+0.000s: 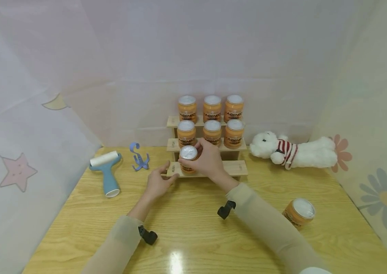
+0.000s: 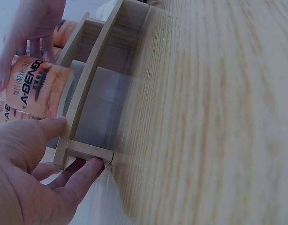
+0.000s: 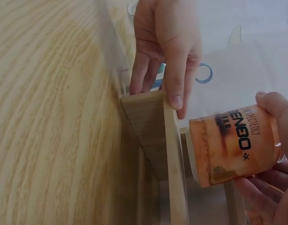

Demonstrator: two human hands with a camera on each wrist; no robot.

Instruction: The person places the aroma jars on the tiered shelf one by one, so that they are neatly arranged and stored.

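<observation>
My right hand (image 1: pixel 210 159) grips an orange jar (image 1: pixel 188 153) with a silvery-white lid, thumb on one side and fingers round the other. The jar stands upright at the left part of the lowest step of a wooden three-step rack (image 1: pixel 235 168); whether its base bears fully on the board I cannot tell. At the rack's left end, my left hand (image 1: pixel 158 183) holds the lowest step, its thumb (image 2: pixel 54 127) by the board and its fingertips (image 2: pixel 94 164) against the side support. Matching jars in rows of three fill the middle step and the top step (image 1: pixel 172 121).
Another orange jar (image 1: pixel 298 213) sits tilted-looking on the wooden table (image 1: pixel 193 228) at the right. A white plush toy (image 1: pixel 313 153) in a striped top lies right of the rack. Leftward are a blue hook (image 1: pixel 140 160) and a blue-handled lint roller (image 1: pixel 107 173). Cloth walls enclose the table.
</observation>
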